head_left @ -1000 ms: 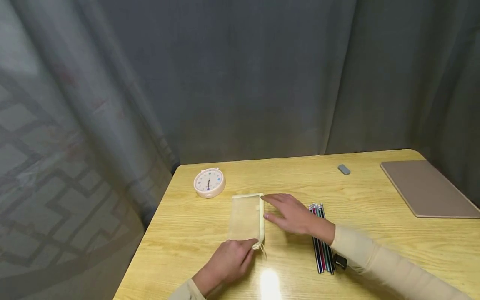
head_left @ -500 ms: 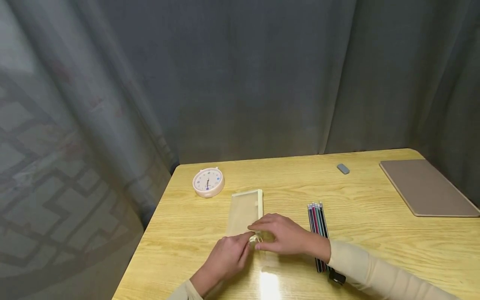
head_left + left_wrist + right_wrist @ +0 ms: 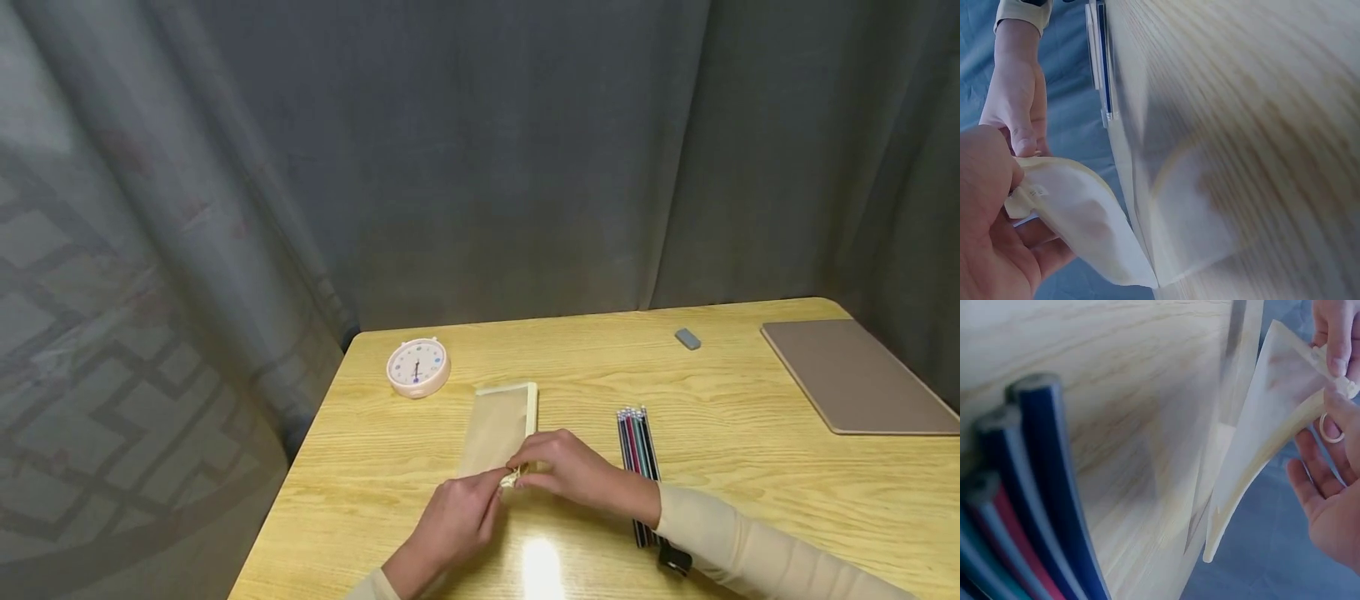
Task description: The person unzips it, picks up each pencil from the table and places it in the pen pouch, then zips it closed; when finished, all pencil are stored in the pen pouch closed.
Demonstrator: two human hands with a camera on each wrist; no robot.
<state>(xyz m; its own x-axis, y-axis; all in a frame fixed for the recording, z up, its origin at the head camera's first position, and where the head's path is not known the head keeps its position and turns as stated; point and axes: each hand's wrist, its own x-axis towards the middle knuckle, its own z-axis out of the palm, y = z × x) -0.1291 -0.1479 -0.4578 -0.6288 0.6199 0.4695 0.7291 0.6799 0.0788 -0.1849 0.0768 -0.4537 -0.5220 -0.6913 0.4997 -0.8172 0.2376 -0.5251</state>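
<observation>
A pale cream, see-through drawstring pouch (image 3: 497, 423) lies at the middle of the table, its near end lifted, as the left wrist view shows with the pouch (image 3: 1094, 228) bowed above the tabletop. My left hand (image 3: 457, 510) pinches the gathered near corner between thumb and fingers. Right beside it, my right hand (image 3: 566, 469) pinches that same corner with thumb and forefinger, its other fingers loosely bent. A small loop of drawstring (image 3: 1332, 439) hangs by the right hand's fingers in the right wrist view.
A bundle of dark and coloured pencils (image 3: 636, 446) lies under the right forearm. Farther back are a pink round clock (image 3: 417, 367), a grey eraser (image 3: 687, 338) and a brown flat board (image 3: 855, 379). Grey curtains (image 3: 487, 167) hang behind the wooden table (image 3: 337, 467).
My right hand has come from the pouch's far right corner down to the near corner, beside my left hand, and now pinches there. The pouch has shifted slightly to the right.
</observation>
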